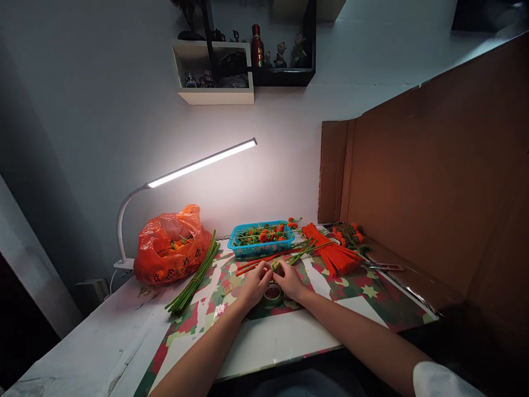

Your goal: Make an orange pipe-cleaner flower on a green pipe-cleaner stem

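My left hand [254, 285] and my right hand [290, 282] meet over the table, fingertips pinched close together. A thin green piece [275, 266] shows at their fingertips; whether it is a stem or tape I cannot tell. Just below the hands lies a roll of green tape [273, 294]. Beyond my right hand, several green stems [305, 251] lie slantwise, near a bundle of fuzzy orange-red strips [336, 256]. A few red sticks [253, 266] rest behind my left hand. Farther back stands a blue basket [239, 251] holding small orange flowers on green stems.
An orange plastic bag [165, 264] stands at left beside a bundle of green stems [192, 286]. A lit lamp [202, 162] reaches over the table. More orange flowers [349, 235] and scissors [384, 267] lie at right, by a tall cardboard wall [430, 182]. A shelf [219, 96] hangs above.
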`<state>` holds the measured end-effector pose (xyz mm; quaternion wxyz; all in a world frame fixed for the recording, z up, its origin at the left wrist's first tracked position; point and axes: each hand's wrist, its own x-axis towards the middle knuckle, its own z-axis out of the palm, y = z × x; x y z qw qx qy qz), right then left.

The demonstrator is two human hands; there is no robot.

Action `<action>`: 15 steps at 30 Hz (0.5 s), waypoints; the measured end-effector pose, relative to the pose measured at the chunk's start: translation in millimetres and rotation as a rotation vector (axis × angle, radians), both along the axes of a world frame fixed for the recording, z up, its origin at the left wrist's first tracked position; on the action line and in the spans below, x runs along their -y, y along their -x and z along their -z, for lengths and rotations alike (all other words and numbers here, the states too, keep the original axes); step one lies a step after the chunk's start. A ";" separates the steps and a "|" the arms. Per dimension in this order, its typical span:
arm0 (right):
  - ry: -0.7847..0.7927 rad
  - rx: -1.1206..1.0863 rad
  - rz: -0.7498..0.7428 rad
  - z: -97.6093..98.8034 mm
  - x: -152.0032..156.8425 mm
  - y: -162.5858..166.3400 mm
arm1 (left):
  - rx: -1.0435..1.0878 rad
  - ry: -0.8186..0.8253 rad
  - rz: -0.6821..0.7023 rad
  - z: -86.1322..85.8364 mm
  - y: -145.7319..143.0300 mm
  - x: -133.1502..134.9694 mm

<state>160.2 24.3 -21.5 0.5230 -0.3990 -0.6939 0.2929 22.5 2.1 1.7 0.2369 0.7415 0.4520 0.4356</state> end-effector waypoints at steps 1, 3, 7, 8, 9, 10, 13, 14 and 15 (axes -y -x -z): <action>-0.004 0.004 -0.009 -0.4 0.3 -0.1 | -0.012 0.002 0.002 0.0 0.1 0.1; -0.004 0.015 -0.016 -1.4 0.5 -0.5 | -0.039 0.007 0.004 0.3 0.7 -0.1; 0.006 0.041 -0.011 -3.0 0.3 -1.8 | -0.099 -0.020 -0.004 1.9 2.0 -0.6; 0.002 0.048 -0.011 -3.2 0.4 -2.1 | -0.112 -0.025 -0.010 2.0 2.2 -0.5; -0.004 0.053 -0.014 -3.4 0.5 -2.3 | -0.121 -0.026 -0.020 1.9 2.1 -0.4; -0.011 0.058 -0.019 -3.4 0.7 -2.4 | -0.123 -0.024 -0.033 1.5 1.9 -0.3; -0.045 0.072 -0.017 -3.8 1.5 -2.0 | -0.076 -0.016 -0.053 -0.3 0.6 -0.5; -0.058 0.073 -0.012 -4.3 1.9 -1.8 | -0.047 -0.013 -0.048 -0.7 0.1 -0.9; -0.068 0.071 -0.007 -5.0 2.5 -1.6 | -0.015 -0.008 -0.039 -0.9 -0.3 -1.6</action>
